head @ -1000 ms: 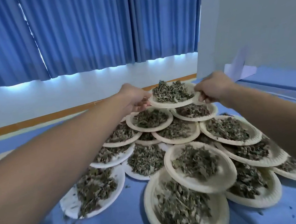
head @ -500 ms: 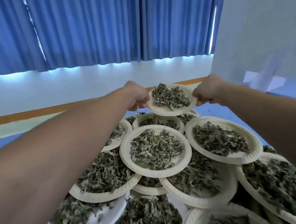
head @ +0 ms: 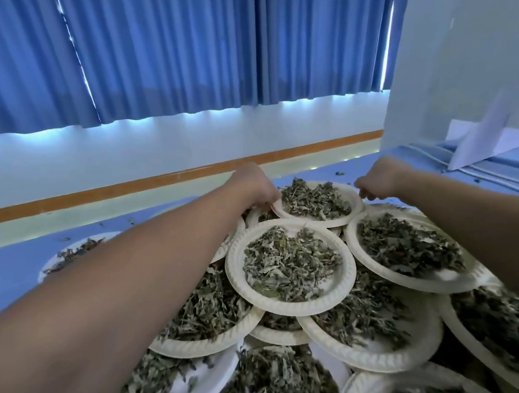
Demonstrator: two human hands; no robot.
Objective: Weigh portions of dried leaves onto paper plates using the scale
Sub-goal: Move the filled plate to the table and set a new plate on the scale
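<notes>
Head camera: I see two hands reaching to the far end of the pile. The left hand [head: 257,185] has its fingers curled round the left rim of the farthest paper plate [head: 354,210], and the right hand [head: 381,177] pinches its right rim. That plate's dried leaves [head: 313,198] lie heaped in its middle. I count at least ten more filled plates [head: 237,272] overlapping on the blue table [head: 9,270], plus one lone plate [head: 77,244] far left.
</notes>
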